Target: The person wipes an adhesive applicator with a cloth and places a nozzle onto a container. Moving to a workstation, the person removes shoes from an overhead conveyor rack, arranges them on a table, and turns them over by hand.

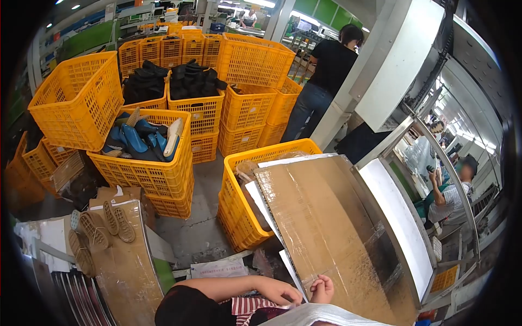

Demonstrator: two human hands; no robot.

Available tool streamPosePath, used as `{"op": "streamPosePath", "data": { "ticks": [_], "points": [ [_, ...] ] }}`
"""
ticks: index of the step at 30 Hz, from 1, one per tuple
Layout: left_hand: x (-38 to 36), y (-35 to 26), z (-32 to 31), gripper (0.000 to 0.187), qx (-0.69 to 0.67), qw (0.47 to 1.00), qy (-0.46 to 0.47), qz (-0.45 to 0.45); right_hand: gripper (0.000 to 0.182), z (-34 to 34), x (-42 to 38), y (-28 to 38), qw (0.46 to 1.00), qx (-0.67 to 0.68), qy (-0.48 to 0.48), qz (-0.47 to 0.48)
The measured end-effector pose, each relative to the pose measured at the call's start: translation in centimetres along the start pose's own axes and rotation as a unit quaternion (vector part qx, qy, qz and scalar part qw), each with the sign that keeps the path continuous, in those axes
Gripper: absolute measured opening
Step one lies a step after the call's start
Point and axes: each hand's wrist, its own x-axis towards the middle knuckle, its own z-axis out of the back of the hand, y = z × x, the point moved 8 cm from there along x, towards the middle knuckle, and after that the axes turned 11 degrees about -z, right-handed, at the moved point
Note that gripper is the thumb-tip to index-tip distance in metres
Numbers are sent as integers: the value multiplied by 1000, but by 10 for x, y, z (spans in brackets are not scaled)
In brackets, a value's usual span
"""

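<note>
My left hand (280, 292) is low in the view, close to my body, its fingers bent down near the striped cloth (253, 308); what they hold, if anything, is hidden. Just right of it, my right hand (322, 289) is raised with curled fingers at the near left edge of the cardboard-covered table (321, 201). Something thin and clear seems to show by its fingertips, too small to make out. Several tan shoe soles (93, 231) lie on another cardboard-covered surface (130, 271) at the left.
A yellow crate (239, 217) stands against the table's far left side. Beyond are stacked crates, one with blue shoe parts (136, 138), others with black pieces (193, 79). A person in black (331, 65) stands behind; another person (451, 195) is at the right beyond a metal frame.
</note>
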Motion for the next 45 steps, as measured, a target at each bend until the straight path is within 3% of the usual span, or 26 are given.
{"op": "streamPosePath", "data": {
  "ticks": [4, 6, 9, 18, 20, 25, 31, 33, 36, 45],
  "points": [
    [15, -14, -7, 14, 21, 998, 59, 16, 14, -13, -3, -17, 997, -14, 60, -55],
    [19, -30, 1, 12, 88, 996, 4, -21, 15, -14, -4, -15, 995, -47, 62, -69],
    [18, -36, 4, 11, 71, 996, -22, -43, 17, -11, -8, -16, 995, -8, 62, -79],
    [22, -37, 38, 17, 65, 991, -118, -19, 19, 21, -21, -16, 997, -14, 0, -75],
    [19, -20, 39, 18, 43, 989, -128, 64, 19, 26, -26, -15, 997, -4, -11, -74],
    [26, -2, 27, 20, 32, 991, -116, 66, 18, 42, -31, -17, 998, 21, -36, -52],
    [3, 20, 30, 29, 140, 971, -112, 160, 19, 36, -26, -25, 997, 39, -35, -63],
    [-15, 32, 27, 36, 250, 937, -26, 242, 19, 27, -23, -25, 996, 33, -26, -74],
    [-38, 36, 28, 41, 278, 909, -52, 306, 20, 16, -17, -28, 996, 32, 1, -82],
    [-66, 40, 31, 44, 329, 882, -117, 317, 22, -1, -11, -29, 995, 9, 49, -87]
  ]
}}
